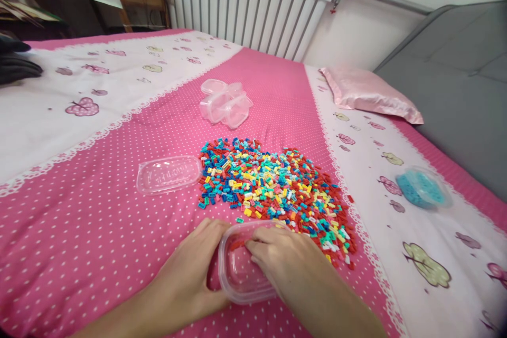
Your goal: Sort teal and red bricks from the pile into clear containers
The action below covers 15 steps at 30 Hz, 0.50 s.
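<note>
My left hand [196,264] grasps the tub [241,268]; my right hand [283,253], pinch unclear, dips inside, nearer the bricks [273,182] toward the bed's far edge [269,58].

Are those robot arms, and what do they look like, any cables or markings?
No, they're a person's: the left hand and right hand are bare, without gloves. The forearms show no sleeves as far as the picture reaches. I see no cables, markings or jewellery.
</note>
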### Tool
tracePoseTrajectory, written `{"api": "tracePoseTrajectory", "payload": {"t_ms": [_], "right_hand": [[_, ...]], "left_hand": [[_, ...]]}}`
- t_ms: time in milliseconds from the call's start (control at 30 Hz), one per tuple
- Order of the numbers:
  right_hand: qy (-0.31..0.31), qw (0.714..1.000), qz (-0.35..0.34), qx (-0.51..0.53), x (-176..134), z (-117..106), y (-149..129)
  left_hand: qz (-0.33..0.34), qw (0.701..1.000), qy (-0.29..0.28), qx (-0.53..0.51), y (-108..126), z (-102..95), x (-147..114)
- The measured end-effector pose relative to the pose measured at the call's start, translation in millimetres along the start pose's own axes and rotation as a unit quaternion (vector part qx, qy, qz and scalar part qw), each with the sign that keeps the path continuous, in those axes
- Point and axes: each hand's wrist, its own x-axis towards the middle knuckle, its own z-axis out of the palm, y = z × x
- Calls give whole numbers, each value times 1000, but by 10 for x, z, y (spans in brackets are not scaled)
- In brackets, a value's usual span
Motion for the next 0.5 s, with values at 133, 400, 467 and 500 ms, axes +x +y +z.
{"api": "tracePoseTrajectory", "payload": {"t_ms": [133,400,467,500], "right_hand": [[22,999,-29,3,11,-139,-91],[24,997,-77,-7,38,-132,-84],[26,997,-68,-12,28,-125,-72],[26,997,-67,-13,23,-127,-69]], "left_hand": [[0,1000,3,12,-23,16,7],[2,1000,1,8,-69,38,-25],[4,1000,5,15,-70,38,-25],[5,1000,5,19,-70,38,-22]]}}
